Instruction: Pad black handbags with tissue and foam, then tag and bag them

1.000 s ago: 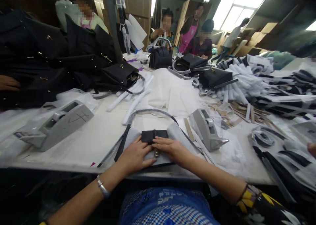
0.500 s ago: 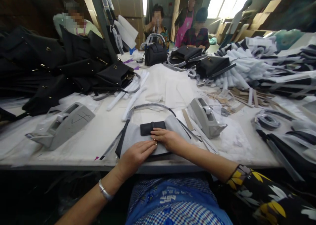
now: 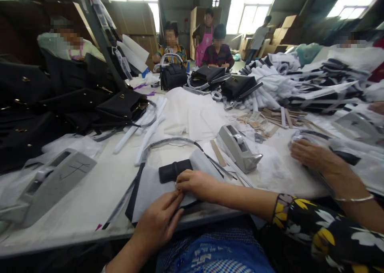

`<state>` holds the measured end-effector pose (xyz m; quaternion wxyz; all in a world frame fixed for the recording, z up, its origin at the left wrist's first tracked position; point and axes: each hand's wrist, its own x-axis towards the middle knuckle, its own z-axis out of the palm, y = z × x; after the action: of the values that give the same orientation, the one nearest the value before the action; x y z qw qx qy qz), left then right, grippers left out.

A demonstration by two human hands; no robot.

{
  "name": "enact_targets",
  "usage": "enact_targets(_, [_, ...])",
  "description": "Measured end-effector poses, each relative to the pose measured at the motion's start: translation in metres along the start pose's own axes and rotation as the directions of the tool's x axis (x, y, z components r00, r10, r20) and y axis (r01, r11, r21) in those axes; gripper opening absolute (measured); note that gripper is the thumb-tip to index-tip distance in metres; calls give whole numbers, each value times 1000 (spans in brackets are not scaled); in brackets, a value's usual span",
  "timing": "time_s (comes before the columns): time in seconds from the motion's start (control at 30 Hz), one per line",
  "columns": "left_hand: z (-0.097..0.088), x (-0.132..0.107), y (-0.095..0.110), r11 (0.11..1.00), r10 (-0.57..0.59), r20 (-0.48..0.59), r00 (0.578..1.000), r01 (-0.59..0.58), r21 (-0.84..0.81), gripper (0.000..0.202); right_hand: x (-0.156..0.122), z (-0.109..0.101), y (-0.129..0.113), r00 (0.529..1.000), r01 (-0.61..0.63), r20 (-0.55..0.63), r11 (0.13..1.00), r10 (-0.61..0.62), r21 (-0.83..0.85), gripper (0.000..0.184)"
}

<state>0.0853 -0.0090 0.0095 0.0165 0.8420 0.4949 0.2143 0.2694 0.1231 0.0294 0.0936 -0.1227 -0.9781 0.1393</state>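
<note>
A black handbag (image 3: 138,189) lies on the table in front of me, its body covered by pale wrapping sheet (image 3: 151,185). Its handle (image 3: 171,140) is wrapped in clear film and arches away from me. On the sheet rests a small black flat piece with a raised band (image 3: 175,170). My right hand (image 3: 196,185) lies over the bag, fingers pinched together at a small gold-coloured metal fitting (image 3: 179,190). From below, the fingertips of my left hand (image 3: 162,217) meet it at the same fitting. The fingers partly hide the fitting.
Grey tape dispensers (image 3: 238,149) (image 3: 57,185) stand on both sides. Black handbags (image 3: 120,107) are heaped at left, wrapped straps (image 3: 270,83) at right. White sheets (image 3: 195,113) lie ahead. A co-worker's hand (image 3: 312,157) reaches in from the right; several people sit or stand beyond.
The view has turned right and tilted up, so the bag appears lower and further left. My fingertips have closed in together on the fitting. A co-worker's hand has appeared at right.
</note>
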Motion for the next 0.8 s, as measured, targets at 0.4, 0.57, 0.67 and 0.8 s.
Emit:
enact_targets(0.4, [10,-5,-5,993,100,-119,988,-92,75,43,28,-17,15,943,306,192,935,-271,-180,9])
enact_targets(0.57, [7,-1,-2,995,88,-144,986,-81,54,38,24,-3,10,954,279,175,936,-244,-215,12])
enact_targets(0.67, [6,0,-1,996,80,-135,988,-75,43,42,28,-8,7,965,196,202,971,-167,-134,12])
enact_targets(0.8, [9,-4,-2,995,76,-119,990,-68,69,44,42,-36,34,976,-166,173,962,130,215,20])
